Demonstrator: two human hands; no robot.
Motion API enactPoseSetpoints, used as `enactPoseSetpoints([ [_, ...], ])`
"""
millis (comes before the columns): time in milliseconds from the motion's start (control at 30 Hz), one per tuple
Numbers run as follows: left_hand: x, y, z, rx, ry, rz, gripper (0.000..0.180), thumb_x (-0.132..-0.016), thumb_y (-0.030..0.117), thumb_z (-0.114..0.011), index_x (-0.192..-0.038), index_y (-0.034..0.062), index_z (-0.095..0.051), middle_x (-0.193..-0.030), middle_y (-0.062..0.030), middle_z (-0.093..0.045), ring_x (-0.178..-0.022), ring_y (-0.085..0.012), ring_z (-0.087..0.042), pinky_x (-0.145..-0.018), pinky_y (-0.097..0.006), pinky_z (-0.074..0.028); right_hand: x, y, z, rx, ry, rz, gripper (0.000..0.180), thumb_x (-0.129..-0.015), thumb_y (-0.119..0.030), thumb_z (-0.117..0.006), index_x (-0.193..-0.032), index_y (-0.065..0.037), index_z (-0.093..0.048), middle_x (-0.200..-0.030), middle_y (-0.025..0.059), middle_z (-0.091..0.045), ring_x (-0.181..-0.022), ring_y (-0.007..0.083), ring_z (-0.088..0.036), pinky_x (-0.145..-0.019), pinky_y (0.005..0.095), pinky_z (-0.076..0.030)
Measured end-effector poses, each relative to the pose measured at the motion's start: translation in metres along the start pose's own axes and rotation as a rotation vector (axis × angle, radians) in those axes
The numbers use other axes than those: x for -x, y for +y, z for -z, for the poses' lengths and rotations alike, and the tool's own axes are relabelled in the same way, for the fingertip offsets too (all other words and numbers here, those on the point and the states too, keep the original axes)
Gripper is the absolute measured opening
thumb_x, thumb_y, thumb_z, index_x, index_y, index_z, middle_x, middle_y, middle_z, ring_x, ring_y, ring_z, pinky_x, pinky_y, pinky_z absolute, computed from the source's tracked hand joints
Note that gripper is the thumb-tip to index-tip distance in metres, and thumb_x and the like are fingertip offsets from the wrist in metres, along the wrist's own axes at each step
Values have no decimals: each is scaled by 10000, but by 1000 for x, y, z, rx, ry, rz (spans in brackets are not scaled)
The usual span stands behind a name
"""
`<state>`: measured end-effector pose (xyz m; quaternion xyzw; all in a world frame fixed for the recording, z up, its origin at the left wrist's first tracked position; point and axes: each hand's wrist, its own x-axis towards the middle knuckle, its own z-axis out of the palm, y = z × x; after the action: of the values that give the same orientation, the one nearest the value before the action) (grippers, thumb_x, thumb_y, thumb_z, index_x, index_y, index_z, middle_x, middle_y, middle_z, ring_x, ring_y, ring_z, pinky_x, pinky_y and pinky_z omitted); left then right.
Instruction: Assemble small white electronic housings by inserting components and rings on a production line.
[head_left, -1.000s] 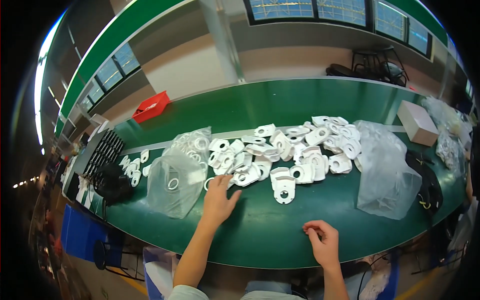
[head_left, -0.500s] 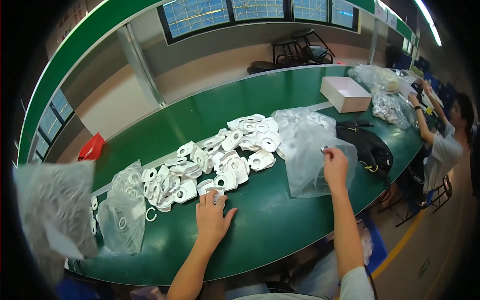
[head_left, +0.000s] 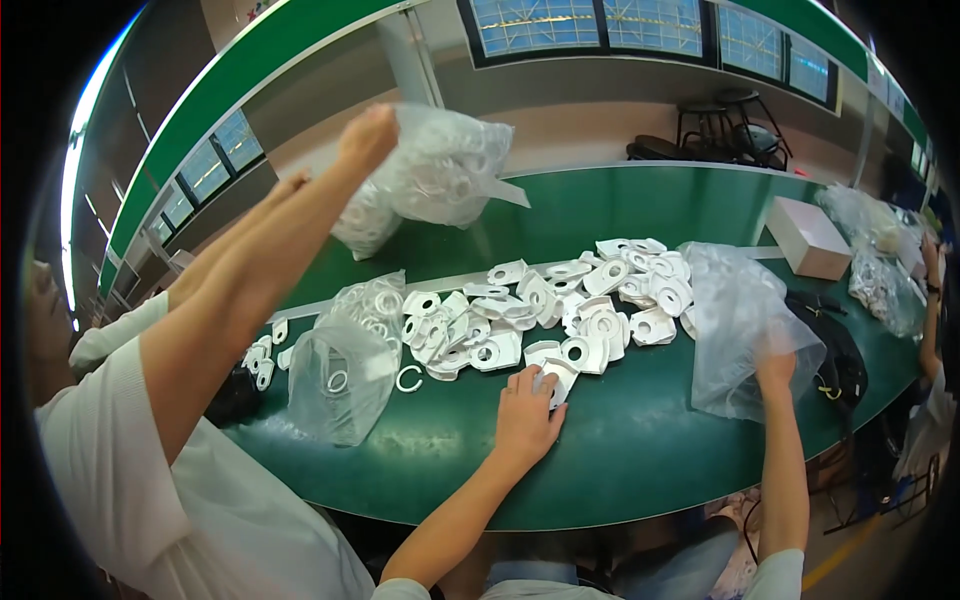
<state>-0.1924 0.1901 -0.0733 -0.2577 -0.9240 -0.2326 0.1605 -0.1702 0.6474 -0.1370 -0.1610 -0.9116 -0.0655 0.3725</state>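
Three plastic bags (head_left: 345, 365), one cardboard box (head_left: 808, 238)

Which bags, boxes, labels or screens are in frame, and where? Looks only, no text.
Raised bag: clear plastic, full of white rings, held up by a co-worker at upper left.
Standing bag: clear, ring-filled, on the green table's left.
Right bag: clear, crumpled, under the right hand.
Cardboard box: pale, rectangular, far right.
No labels or screens visible.
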Motion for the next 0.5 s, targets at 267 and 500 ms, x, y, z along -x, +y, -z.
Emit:
enactPoseSetpoints([
  [267,-4,-2,-4,51,64,-21,405,-687,136,-725,-1055,72,-569,-1127,-116,-487,-1010,-309,-484,-809,-401,-409,-4,-25,26,-186,-93,-158,271,-824,-195,-568,-1071,-86,-580,-1033,166,-599,-950,371,-558,-789,453,-459],
  [500,-2,-4,-10,89,82,19,420,-683,174,-743,-1051,74,-567,-1159,-126,-487,-1028,-310,-479,-851,-403,-405,-13,-43,66,-259,-217,-290,351,-748,-90,-603,-1097,-55,-583,-1001,202,-602,-854,382,-574,-734,425,-459],
])
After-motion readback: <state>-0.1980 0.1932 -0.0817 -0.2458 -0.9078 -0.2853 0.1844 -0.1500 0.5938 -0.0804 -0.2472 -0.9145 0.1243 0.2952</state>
